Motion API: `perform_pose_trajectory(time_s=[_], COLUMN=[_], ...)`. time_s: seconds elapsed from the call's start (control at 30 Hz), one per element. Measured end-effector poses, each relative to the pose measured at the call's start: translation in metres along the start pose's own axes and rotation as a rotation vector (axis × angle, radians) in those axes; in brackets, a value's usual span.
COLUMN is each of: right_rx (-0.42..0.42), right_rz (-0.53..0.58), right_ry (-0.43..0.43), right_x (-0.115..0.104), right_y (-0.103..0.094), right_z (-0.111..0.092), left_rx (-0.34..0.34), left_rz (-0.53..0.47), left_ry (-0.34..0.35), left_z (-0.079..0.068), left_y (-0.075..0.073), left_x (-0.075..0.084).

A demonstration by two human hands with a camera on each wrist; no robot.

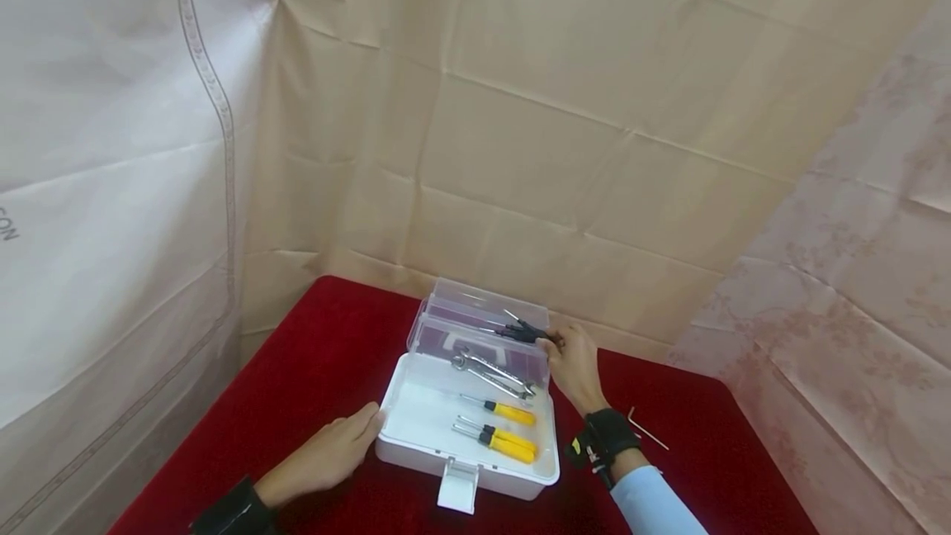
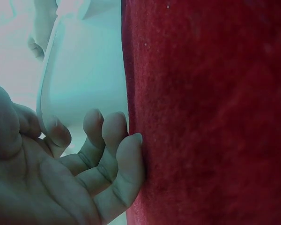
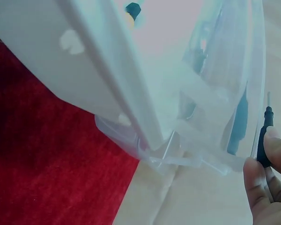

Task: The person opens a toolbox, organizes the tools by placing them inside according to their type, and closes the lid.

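A white toolbox (image 1: 416, 411) with its clear lid (image 1: 486, 304) swung back lies on a red-covered table. At its left side, my left hand (image 1: 330, 448) touches the box; in the left wrist view its fingers (image 2: 130, 164) bend loosely against the white wall. Over the lid's right end, my right hand (image 1: 575, 366) pinches a small black-handled screwdriver (image 3: 264, 140) between thumb and fingertips. Other black-handled tools (image 1: 520, 334) lie in the lid. Inside the box are combination wrenches (image 1: 490, 371) and several yellow-handled screwdrivers (image 1: 513, 444).
Small hex keys (image 1: 648, 429) lie on the red cloth (image 1: 297, 386) right of the box, near my right wrist. The box's white latch (image 1: 458, 485) hangs down in front. A beige sheet (image 1: 520, 147) hangs behind the table's far edge.
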State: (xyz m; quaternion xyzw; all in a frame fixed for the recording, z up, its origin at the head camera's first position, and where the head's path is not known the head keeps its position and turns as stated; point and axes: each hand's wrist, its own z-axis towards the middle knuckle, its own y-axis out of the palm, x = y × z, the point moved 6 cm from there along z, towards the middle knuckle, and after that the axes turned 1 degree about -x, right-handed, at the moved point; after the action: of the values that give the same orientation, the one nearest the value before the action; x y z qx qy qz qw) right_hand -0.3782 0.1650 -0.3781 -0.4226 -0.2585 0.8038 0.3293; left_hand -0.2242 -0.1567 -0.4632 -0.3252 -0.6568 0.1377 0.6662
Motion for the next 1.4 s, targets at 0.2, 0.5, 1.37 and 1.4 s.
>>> perform_pose_trajectory(time_s=[0.2, 0.5, 1.37, 1.4], right_rx=[-0.002, -0.015, -0.045, -0.038], right_rz=[0.004, -0.033, -0.037, -0.047], right_ry=[-0.03, -0.083, -0.087, -0.066], right_x=[-0.008, -0.015, 0.0, 0.008], right_y=[0.004, 0.01, -0.003, -0.01], right_z=[0.001, -0.001, -0.006, -0.008], left_rx=[0.01, 0.011, 0.013, 0.012], left_rz=[0.007, 0.018, 0.01, 0.008], left_ry=[0.004, 0.034, 0.032, 0.031], left_z=[-0.001, -0.002, -0.002, -0.002], left_y=[0.0, 0.002, -0.001, -0.001], left_x=[0.0, 0.002, 0.003, 0.003])
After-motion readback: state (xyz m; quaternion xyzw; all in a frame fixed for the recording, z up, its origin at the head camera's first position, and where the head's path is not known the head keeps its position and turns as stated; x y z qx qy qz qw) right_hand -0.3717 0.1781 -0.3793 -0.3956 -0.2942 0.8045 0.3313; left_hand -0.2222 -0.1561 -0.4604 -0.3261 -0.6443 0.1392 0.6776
